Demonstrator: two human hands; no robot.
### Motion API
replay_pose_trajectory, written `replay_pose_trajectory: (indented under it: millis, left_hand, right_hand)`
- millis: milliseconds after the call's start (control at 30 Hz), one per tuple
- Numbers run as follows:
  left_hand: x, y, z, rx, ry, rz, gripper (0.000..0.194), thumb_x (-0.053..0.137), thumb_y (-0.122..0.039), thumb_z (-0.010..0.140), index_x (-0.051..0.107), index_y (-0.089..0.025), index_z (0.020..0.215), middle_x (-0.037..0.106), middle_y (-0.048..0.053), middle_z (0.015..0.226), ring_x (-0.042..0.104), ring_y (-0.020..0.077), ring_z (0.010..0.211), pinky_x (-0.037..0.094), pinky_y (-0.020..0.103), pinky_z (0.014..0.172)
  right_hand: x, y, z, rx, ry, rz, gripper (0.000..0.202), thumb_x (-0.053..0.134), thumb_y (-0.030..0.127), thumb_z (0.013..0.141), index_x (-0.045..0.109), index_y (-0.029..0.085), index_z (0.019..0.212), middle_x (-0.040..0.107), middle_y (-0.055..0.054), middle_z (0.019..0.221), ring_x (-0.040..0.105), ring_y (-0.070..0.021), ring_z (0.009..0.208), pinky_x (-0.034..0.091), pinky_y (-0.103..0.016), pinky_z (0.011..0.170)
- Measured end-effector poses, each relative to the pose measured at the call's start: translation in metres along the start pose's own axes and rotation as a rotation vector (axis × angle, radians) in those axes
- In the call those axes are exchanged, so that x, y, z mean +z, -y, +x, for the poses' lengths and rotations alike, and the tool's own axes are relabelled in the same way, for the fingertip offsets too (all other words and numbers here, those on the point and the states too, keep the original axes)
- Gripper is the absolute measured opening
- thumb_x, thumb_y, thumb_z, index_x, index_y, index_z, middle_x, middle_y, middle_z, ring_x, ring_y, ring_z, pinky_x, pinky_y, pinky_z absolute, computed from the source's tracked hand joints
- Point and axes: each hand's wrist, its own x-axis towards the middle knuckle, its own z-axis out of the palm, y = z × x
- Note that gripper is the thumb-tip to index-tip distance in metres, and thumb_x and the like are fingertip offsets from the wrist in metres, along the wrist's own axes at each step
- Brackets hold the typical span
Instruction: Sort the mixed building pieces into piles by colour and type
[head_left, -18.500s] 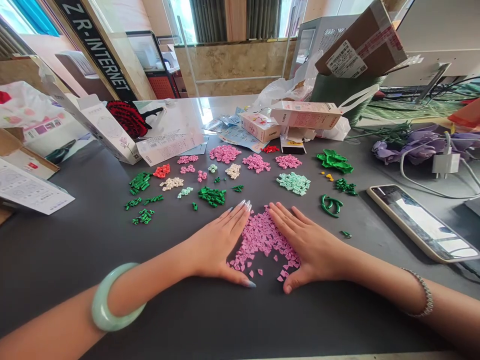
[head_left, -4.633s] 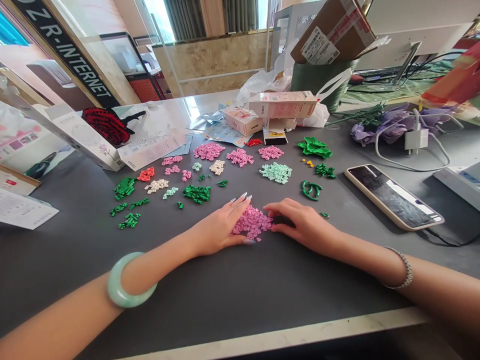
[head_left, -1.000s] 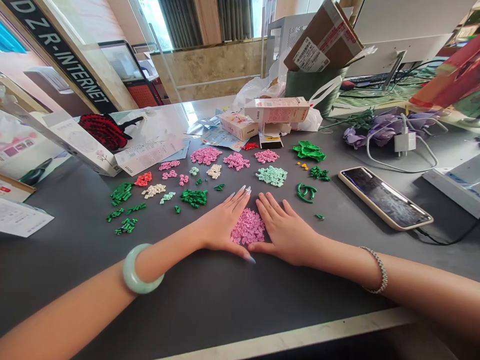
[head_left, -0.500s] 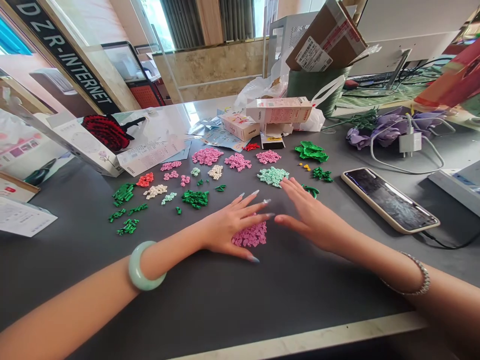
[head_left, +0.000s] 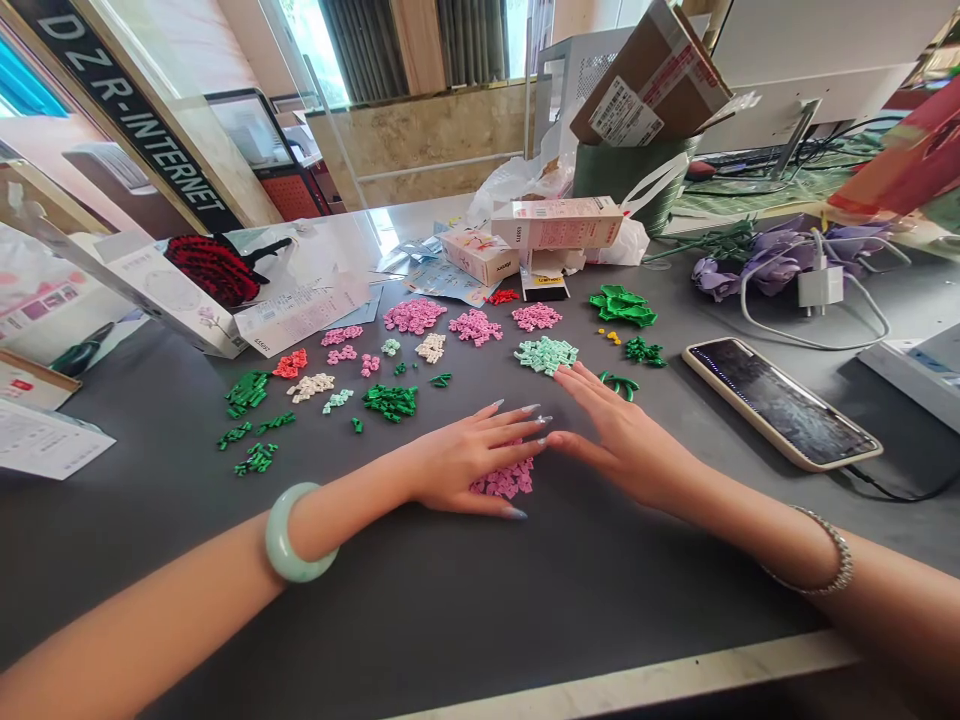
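Observation:
My left hand (head_left: 469, 455), a green bangle at its wrist, lies palm down with fingers spread over a pile of pink pieces (head_left: 506, 480), partly covering it. Just right of that pile, my right hand (head_left: 619, 435) is open, its fingertips by the lower edge of the mint-green pieces (head_left: 546, 354). The thumb of my right hand is close to the fingertips of my left; whether they touch is unclear. Beyond my hands lie more small piles, among them pink pieces (head_left: 414, 315), dark green pieces (head_left: 390, 401), cream pieces (head_left: 310, 386) and red pieces (head_left: 290, 363).
A phone (head_left: 780, 402) with a cable lies on the right, below purple flowers (head_left: 780, 255) and a white charger (head_left: 820, 287). Small boxes (head_left: 556, 222) stand at the back before a green bin (head_left: 626, 180). White cartons (head_left: 169, 290) are on the left.
My left hand has shifted slightly right over the pink pile. My right hand has moved a little left and down, bringing the two hands nearer each other.

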Motion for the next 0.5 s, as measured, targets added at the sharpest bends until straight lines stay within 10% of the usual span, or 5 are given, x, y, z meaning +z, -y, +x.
replay_pose_trajectory:
  millis: [500]
  left_hand:
    - [0.0039,-0.0054,0.0004,-0.073,-0.022,-0.079,0.052,0.042,-0.04,0.096,0.035,-0.018,0.143,0.032,0.011,0.151,0.018,0.0239,0.144,0.019,0.051,0.117]
  right_hand:
    - [0.002,0.0008,-0.0016,-0.002,0.018,0.021,0.075,0.036,0.061,0.09,0.039,0.007,0.141,0.036,-0.017,0.149,0.021,-0.0284,0.142,0.029,-0.049,0.113]
